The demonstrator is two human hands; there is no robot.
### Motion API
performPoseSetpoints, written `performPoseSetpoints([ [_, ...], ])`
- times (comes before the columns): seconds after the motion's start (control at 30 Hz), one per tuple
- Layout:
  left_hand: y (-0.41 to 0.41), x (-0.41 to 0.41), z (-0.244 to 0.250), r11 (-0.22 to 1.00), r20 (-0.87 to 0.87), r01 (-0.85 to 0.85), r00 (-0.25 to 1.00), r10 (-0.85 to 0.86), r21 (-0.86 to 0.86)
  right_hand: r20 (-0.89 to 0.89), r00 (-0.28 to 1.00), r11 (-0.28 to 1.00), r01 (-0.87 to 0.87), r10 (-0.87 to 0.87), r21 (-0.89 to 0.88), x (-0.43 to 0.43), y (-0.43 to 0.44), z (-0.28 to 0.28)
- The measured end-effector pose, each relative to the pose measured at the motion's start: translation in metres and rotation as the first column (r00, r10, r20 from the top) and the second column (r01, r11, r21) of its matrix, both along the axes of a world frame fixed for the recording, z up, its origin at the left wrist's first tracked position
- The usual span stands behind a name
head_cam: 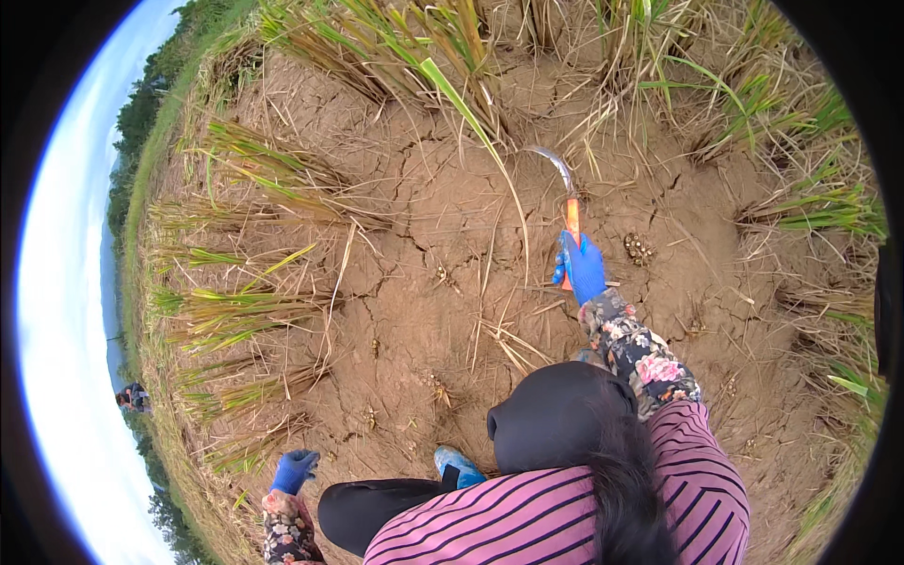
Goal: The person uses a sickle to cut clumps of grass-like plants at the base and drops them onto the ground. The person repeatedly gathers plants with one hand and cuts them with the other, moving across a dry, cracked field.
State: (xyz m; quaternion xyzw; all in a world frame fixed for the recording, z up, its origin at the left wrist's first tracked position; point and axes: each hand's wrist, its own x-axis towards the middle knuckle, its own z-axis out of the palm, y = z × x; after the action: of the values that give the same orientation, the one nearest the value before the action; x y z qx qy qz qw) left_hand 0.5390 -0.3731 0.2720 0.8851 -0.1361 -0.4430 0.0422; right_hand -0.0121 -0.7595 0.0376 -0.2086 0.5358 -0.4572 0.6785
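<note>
A sickle is gripped in my right hand [583, 267], which wears a blue knit glove. Its orange handle [573, 215] points away from me, and the curved metal blade [556, 164] hooks leftward just above the cracked soil. The blade's tip is near the base of a rice plant clump [466, 78]. My left hand [295, 472], also in a blue glove, is off to the lower left with its fingers curled and nothing visible in them. Close to that hand stands a short tuft of rice stalks [247, 452].
More rice clumps stand in a row at left [247, 318] and along the right [826, 205]. Cut stubble [638, 249] and loose straw [512, 342] dot the dry soil [417, 325]. My blue shoe [458, 466] shows below my knees. A person [133, 397] is far off left.
</note>
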Motion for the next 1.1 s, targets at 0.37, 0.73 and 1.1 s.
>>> performPoseSetpoints([
  [0.37, -0.589, -0.317, -0.087, 0.551, -0.106, 0.487, 0.677, -0.728, -0.678, 0.241, 0.963, 0.993, 0.110, -0.117, 0.045, 0.011, -0.072, -0.019],
  [0.73, -0.724, -0.313, -0.191, 0.399, -0.633, -0.545, 0.351, -0.690, -0.737, -0.245, 0.903, 0.935, -0.338, 0.353, 0.103, 0.063, -0.166, -0.064],
  [1.1, -0.658, -0.337, -0.115, 0.436, -0.054, 0.052, 0.972, -0.227, -0.899, 0.014, 0.869, 0.859, -0.492, 0.495, 0.144, 0.016, -0.027, -0.028],
])
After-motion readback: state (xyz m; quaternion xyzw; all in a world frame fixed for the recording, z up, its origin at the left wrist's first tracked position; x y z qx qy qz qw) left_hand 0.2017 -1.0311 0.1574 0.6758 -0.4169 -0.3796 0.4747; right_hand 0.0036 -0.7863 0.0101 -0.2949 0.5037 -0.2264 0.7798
